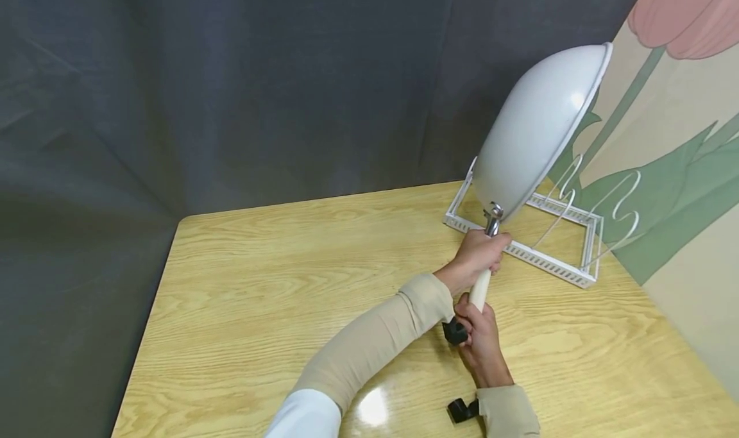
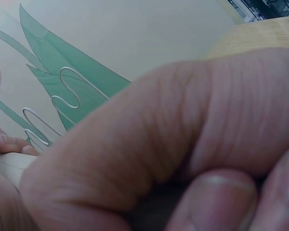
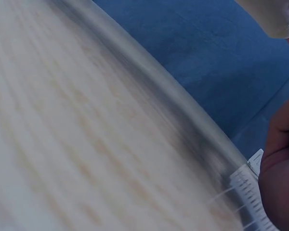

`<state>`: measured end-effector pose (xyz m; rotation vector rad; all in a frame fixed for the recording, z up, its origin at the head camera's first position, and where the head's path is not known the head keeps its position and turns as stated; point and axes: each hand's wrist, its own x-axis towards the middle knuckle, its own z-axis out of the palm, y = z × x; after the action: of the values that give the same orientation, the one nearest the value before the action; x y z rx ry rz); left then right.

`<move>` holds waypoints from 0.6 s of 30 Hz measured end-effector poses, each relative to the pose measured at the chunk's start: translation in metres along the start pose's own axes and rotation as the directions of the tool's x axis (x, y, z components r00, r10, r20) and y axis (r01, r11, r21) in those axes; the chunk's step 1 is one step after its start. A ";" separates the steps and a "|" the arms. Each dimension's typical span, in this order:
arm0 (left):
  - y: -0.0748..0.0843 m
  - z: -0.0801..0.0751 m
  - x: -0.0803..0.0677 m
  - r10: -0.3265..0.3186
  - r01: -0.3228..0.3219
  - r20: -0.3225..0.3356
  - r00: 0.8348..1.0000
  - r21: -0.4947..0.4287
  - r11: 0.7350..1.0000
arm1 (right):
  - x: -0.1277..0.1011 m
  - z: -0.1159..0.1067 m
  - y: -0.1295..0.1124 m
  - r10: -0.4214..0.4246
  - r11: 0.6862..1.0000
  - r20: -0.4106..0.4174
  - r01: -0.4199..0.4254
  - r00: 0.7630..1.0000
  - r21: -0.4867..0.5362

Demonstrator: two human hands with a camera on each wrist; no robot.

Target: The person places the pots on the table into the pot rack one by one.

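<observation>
Landmark: white rack point(image 1: 522, 249) at the table's point(image 1: 260, 284) far right corner. Left and front of rack: bare wood, free passage. Right of rack: painted wall panel point(image 1: 681, 168) blocks. Above rack: raised white pan point(image 1: 537, 130) fills the space. Rack's wire dividers point(image 1: 620, 210) stick up, narrow gaps.

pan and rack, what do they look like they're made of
Pan: probably metal under a glossy white coating, given the sharp highlight; its handle looks like cream plastic or wood with a black tip. Rack: likely white-coated metal, with a perforated frame and thin bent wire dividers.
</observation>
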<state>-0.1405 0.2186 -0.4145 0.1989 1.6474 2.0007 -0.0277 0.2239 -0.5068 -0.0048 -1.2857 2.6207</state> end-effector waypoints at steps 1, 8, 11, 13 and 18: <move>-0.001 0.000 0.001 -0.003 0.003 0.000 1.000 -0.004 1.000 | 0.000 0.000 0.000 -0.001 1.000 -0.002 0.001 1.000 -0.001; -0.001 0.000 0.003 -0.027 0.027 -0.036 0.999 0.003 1.000 | 0.002 0.000 0.001 0.008 1.000 -0.016 -0.008 1.000 -0.011; -0.001 0.001 0.004 -0.034 0.035 -0.042 0.999 0.025 0.999 | 0.001 -0.001 0.001 0.011 1.000 -0.038 -0.012 0.999 -0.024; -0.002 0.001 0.004 -0.044 0.046 -0.044 0.998 0.040 0.998 | 0.001 -0.001 0.001 0.012 0.999 -0.052 -0.014 0.999 -0.036; -0.002 0.000 0.006 -0.063 0.064 -0.021 0.998 0.050 0.997 | 0.001 -0.001 0.000 0.015 0.999 -0.057 -0.018 0.998 -0.045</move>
<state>-0.1446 0.2216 -0.4180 0.1440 1.6969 1.9213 -0.0289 0.2249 -0.5079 -0.0971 -1.3310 2.5850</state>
